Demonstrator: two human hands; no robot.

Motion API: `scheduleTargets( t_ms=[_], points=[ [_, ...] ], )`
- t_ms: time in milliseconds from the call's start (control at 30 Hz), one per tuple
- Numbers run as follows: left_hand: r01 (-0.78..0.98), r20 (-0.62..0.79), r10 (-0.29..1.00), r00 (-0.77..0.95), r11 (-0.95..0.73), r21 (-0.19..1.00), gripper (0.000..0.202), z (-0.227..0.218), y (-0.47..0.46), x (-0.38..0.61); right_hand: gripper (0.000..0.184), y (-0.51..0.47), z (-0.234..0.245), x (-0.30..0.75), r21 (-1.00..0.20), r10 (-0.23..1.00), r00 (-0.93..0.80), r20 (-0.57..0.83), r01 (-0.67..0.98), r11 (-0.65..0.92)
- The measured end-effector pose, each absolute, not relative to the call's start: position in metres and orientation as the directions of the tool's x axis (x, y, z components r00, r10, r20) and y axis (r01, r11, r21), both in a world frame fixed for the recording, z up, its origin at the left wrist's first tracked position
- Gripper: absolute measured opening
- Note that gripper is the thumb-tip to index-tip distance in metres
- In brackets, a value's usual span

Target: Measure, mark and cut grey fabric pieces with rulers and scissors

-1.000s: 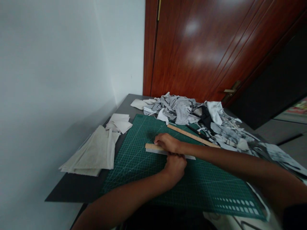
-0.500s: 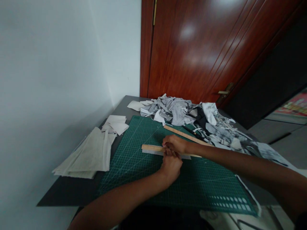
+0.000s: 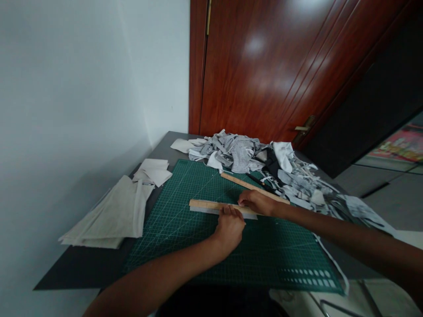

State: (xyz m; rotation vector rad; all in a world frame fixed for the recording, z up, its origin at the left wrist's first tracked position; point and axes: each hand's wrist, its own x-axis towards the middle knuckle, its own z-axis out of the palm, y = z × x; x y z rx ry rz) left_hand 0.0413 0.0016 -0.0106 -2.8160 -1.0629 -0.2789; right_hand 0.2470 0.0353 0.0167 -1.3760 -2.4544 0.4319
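A wooden ruler (image 3: 205, 204) lies over a narrow strip of pale grey fabric (image 3: 211, 211) on the green cutting mat (image 3: 198, 246). My left hand (image 3: 230, 226) comes in from the near side, its bent fingers pressed together on the ruler's middle. Just right of it, at the ruler's far edge, is my right hand (image 3: 256, 201), its fingers closed in a pinch. What they hold, if anything, is too small to make out. Behind my right hand a second wooden ruler (image 3: 244, 183) lies slantwise on the mat.
A heap of grey and white fabric scraps (image 3: 243, 154) runs along the back and right of the dark table (image 3: 89, 268). Folded cream fabric pieces (image 3: 112, 215) and smaller pale pieces (image 3: 153, 171) lie at the left. A black pen-like tool (image 3: 256, 179) rests beside the scraps.
My right hand has slid to the right along the ruler, away from my left hand. My left hand keeps its place on the ruler. The whole view has shifted slightly.
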Motion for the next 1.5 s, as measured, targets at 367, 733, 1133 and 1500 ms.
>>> scheduleTargets(
  t_ms=[367, 733, 1133, 1500],
  points=[
    [0.664, 0.234, 0.635, 0.736, -0.745, -0.065, 0.049, -0.013, 0.002, 0.042, 0.017, 0.015, 0.018, 0.277, -0.471, 0.891, -0.433, 0.138, 0.763, 0.444],
    [0.666, 0.248, 0.633, 0.734, -0.742, -0.08, 0.05, -0.007, 0.001, 0.04, 0.012, 0.02, 0.013, 0.207, -0.783, 0.916, 0.04, 0.399, 0.535, 0.317],
    [0.661, 0.285, 0.605, 0.744, -0.73, -0.176, 0.058, -0.011, -0.002, 0.038, 0.042, 0.037, 0.009, 0.215, -0.981, 0.952, 0.275, 0.136, -0.093, 0.168],
    [0.639, 0.241, 0.6, 0.762, -0.758, -0.131, 0.055, -0.005, 0.001, 0.036, 0.033, 0.018, 0.03, 0.303, -0.595, 0.968, -0.134, -0.211, 0.804, -0.018]
  ],
)
